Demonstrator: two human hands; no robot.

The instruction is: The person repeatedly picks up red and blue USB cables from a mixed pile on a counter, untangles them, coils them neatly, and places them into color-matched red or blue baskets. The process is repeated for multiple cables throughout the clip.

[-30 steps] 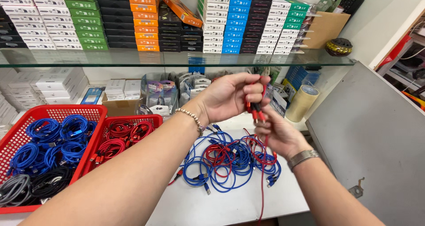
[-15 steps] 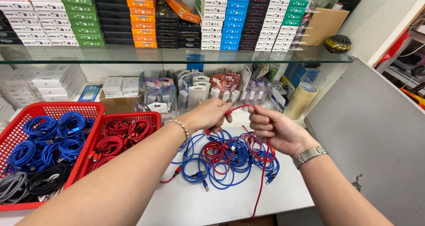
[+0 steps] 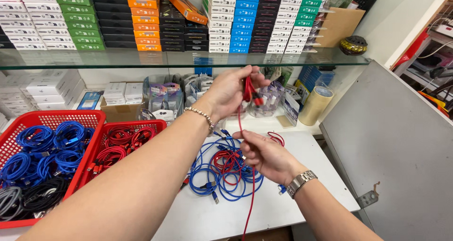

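Change: since the frame half a second back, the left hand (image 3: pixel 231 91) has risen from beside the cable pile (image 3: pixel 224 168) to a spot above it, carrying one end of the red cable (image 3: pixel 239 123) up with it; the right hand (image 3: pixel 264 153) has dropped to sit over the pile.
Left hand: fingers curled and pressed together around the red cable's folded end with its connectors, held up in front of the glass shelf (image 3: pixel 179 59); a beaded bracelet (image 3: pixel 200 116) sits on the wrist.
Right hand: fingers pinch the same red cable lower down, right over the pile; a metal watch (image 3: pixel 301 182) is on the wrist.
Red cable: runs taut from the left hand down to the right, then hangs loose past the pile and off the front edge of the white table (image 3: pixel 292 194).
Cable pile: blue and red cables tangled on the table.
Red baskets: left of the pile, the smaller one (image 3: pixel 155 124) holds red cables; farther left, the larger one (image 3: pixel 28 120) holds blue, grey and black cables.
Tape roll: a tan roll (image 3: pixel 315 105) stands right of the pile, by the wall.
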